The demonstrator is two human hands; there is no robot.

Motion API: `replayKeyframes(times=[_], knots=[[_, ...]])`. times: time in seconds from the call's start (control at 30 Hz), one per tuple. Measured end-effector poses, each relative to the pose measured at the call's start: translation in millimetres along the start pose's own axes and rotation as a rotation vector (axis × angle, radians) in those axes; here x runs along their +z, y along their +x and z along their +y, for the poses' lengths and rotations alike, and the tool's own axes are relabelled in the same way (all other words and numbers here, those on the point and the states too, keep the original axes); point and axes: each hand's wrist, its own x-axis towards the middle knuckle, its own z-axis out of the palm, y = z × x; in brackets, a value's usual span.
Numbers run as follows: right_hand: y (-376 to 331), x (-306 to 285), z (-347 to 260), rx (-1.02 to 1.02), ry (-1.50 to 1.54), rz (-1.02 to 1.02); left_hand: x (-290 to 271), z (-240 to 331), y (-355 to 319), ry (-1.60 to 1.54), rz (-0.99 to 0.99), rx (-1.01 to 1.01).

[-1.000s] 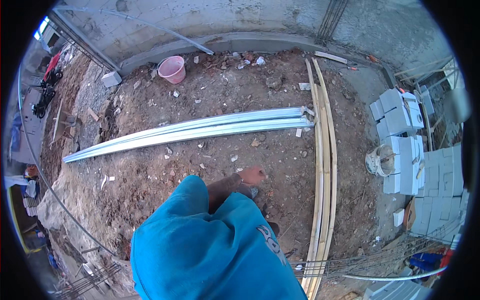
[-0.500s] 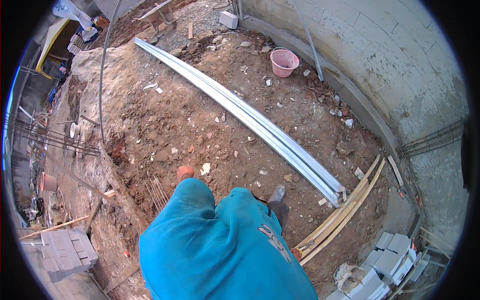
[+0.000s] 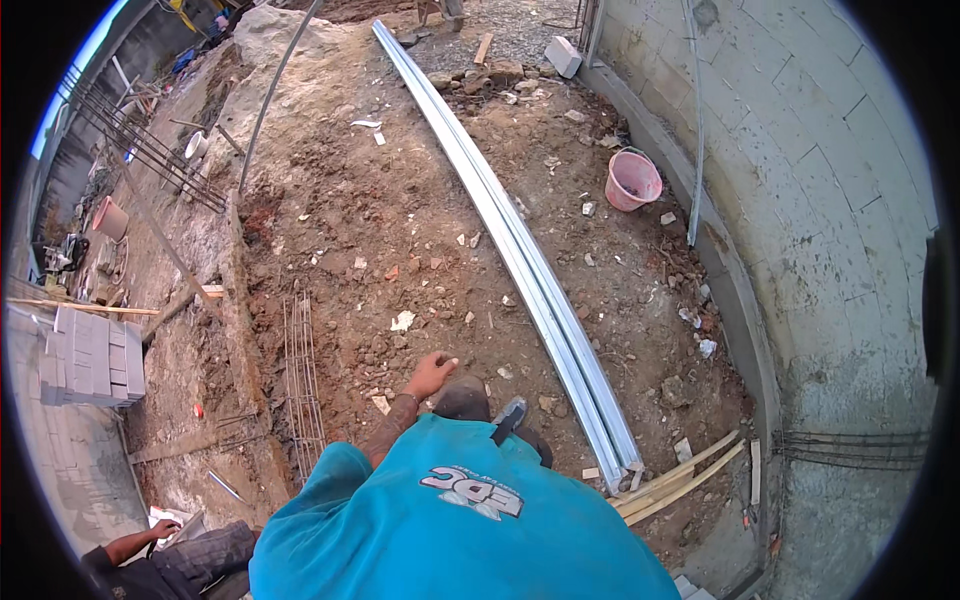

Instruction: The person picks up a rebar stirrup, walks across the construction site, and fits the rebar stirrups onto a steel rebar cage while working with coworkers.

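My left hand (image 3: 432, 373) hangs over the dirt just beyond my dark-trousered knee (image 3: 462, 398). Its fingers look loosely bent and apart, with nothing visible in them. My right hand and forearm are hidden behind my blue-green shirt (image 3: 470, 530). Beside the knee a small grey object with a dark part (image 3: 510, 415) shows, its kind unclear. To the right of my hand, long silvery metal profiles (image 3: 520, 260) lie bundled across the ground. Wooden strips (image 3: 685, 480) lie by their near end, partly hidden by my shirt.
A pink bucket (image 3: 632, 180) stands near the block wall (image 3: 810, 160) at right. Left of me lie a rebar cage (image 3: 302, 370) and stacked grey blocks (image 3: 90, 360). Another person (image 3: 170, 565) is at lower left. Rubble bits litter the soil.
The view has swung, so the metal profiles and bucket appear farther right. My left hand and forearm now show more fully. The fingers by the wooden strips have gone from sight.
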Motion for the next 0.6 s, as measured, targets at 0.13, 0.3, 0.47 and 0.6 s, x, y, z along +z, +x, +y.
replayKeyframes(times=[0.13,0.3,0.47,0.6], knots=[[65.6,-16.7,-30.0,0.223,0.255,-0.214,-44.3,-27.9,-25.4,-0.451,0.657,-0.193],[156.5,-76.4,-259.8,-0.025,0.403,-0.306,-6.6,-239.5,-100.7,-0.546,0.907,-0.878],[147.0,-66.2,-473.2,-0.37,0.432,-0.318,5.6,-203.9,-63.6,-1.093,1.016,-1.026],[119.1,-20.6,-621.5,-0.465,0.444,-0.557,-89.4,-123.4,60.2,-1.195,0.797,-0.675]])
